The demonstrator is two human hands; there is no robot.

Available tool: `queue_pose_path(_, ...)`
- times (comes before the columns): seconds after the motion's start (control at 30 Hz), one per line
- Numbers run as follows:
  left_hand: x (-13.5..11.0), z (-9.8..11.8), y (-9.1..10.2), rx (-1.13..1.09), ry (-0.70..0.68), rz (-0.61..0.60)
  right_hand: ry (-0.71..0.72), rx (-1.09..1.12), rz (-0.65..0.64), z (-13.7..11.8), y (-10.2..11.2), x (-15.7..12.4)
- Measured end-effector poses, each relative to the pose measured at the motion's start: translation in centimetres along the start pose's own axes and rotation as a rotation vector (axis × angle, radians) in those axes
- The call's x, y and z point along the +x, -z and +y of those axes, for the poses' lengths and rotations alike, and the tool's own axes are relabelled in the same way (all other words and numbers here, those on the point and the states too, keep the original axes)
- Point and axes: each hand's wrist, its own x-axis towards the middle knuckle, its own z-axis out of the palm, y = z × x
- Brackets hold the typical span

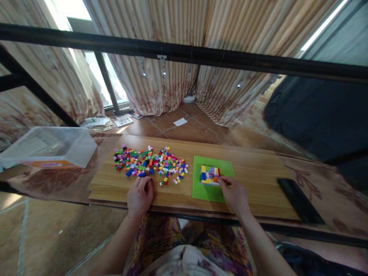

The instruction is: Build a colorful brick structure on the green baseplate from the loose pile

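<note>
My right hand (235, 194) reaches over a green baseplate (211, 194), thumb and forefinger pinched at an orange toy brick (215, 179). That brick is at the right side of a low, many-coloured brick build (207, 174) on the plate; whether it is pressed down, I cannot tell. My left hand (140, 197) rests at the near edge of the board with its fingers curled together. A small dark spot shows at its fingertips, too small to name. Just beyond it spreads a pile of loose toy bricks (149, 163) in many colours.
The wooden board (255, 180) lies on a cloth-covered table (322, 184). At the far left stands a clear plastic bin (57, 143); a black flat object (300, 200) lies at the right end. A black metal bar (178, 51) crosses in front, with curtains (161, 88) behind.
</note>
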Motion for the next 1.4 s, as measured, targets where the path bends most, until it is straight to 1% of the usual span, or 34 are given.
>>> queue_pose_path(0.07,0.0,0.0,0.0,0.002,-0.003,0.002,0.005,0.006,0.017,0.0,0.1,0.2)
queue_pose_path(0.13,0.0,0.0,0.0,0.007,-0.003,0.002,0.054,-0.006,0.023,0.1,0.2,0.4)
queue_pose_path(0.3,0.0,0.0,0.0,0.012,-0.002,0.001,0.3,-0.142,-0.039,0.1,0.5,0.8)
queue_pose_path(0.37,0.0,0.0,0.0,0.005,-0.003,0.0,0.337,-0.2,-0.069,0.0,0.7,0.9)
queue_pose_path(0.43,0.0,-0.1,0.0,0.001,-0.004,-0.001,0.343,-0.221,-0.086,0.1,0.7,0.8)
queue_pose_path(0.6,0.0,-0.1,0.0,-0.01,-0.011,-0.001,0.316,-0.196,-0.051,0.5,0.7,0.5)
queue_pose_path(0.67,0.0,-0.1,0.0,-0.012,-0.01,0.0,0.281,-0.186,-0.034,0.5,0.6,0.3)
queue_pose_path(0.87,0.0,0.0,0.1,0.002,-0.003,0.0,0.022,-0.212,-0.002,-0.9,0.2,-0.1)
queue_pose_path(1.0,0.1,0.1,0.2,0.008,-0.002,-0.004,-0.064,-0.133,0.02,-1.3,0.5,0.2)
queue_pose_path(1.07,0.1,0.1,0.2,0.007,0.0,-0.009,-0.079,-0.054,0.018,-1.0,1.0,0.6)
queue_pose_path(1.17,0.1,0.1,0.1,-0.001,0.002,-0.01,-0.078,0.038,-0.038,-0.3,1.8,1.5)
queue_pose_path(1.27,0.0,0.0,0.0,-0.002,0.002,-0.008,-0.055,0.006,-0.106,-0.1,2.1,2.1)
queue_pose_path(1.4,0.0,0.0,0.0,0.001,0.01,-0.009,-0.003,-0.102,-0.183,-0.6,1.8,2.4)
